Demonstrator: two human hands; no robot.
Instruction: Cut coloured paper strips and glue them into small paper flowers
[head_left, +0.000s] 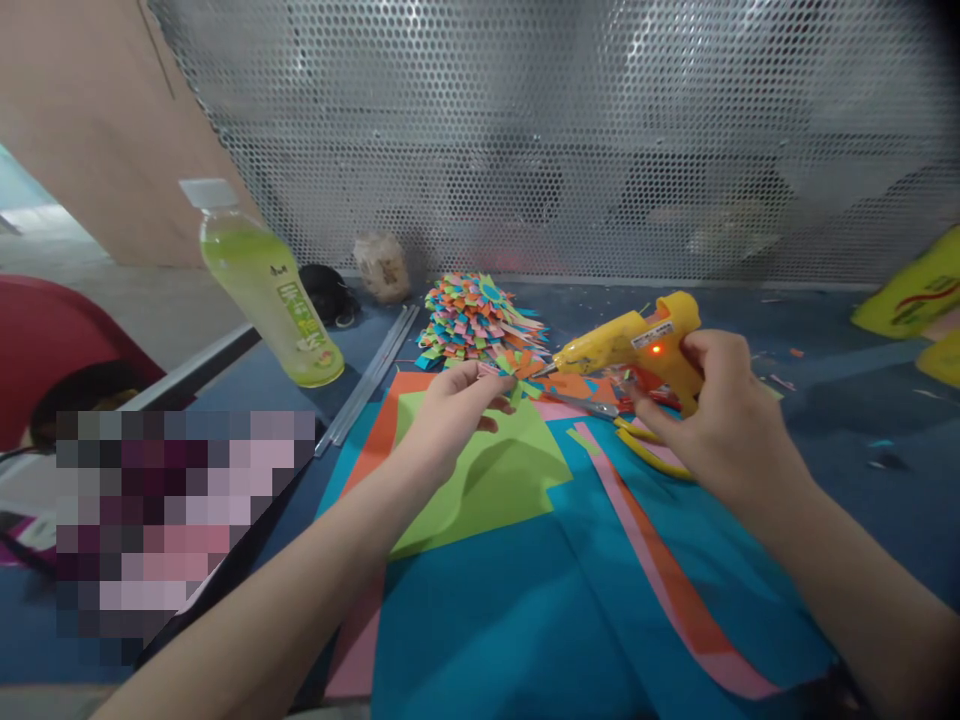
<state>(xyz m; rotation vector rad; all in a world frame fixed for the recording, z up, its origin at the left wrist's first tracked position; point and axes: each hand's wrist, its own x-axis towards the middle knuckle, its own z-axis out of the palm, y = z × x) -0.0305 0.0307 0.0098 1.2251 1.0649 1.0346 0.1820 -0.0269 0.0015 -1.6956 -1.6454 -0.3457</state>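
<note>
My right hand [720, 400] is wrapped round a yellow hot glue gun [619, 338] with its small orange light lit. The nozzle points left and meets a small orange and green paper flower [523, 366]; whether it touches, I cannot tell. My left hand [454, 410] pinches this flower by its left edge. Beneath the glue gun lie scissors [651, 452] with yellow handles, partly hidden by my right hand. Just behind the flower stands a heap of fringed multicoloured paper [476, 320].
Green paper [480, 490] and blue paper [480, 620] cover the front, with a long pink and orange strip [660, 560] on top. Clear glue sticks [367, 380] and a green drink bottle [270, 290] stand left. A perforated metal panel [570, 130] closes the back.
</note>
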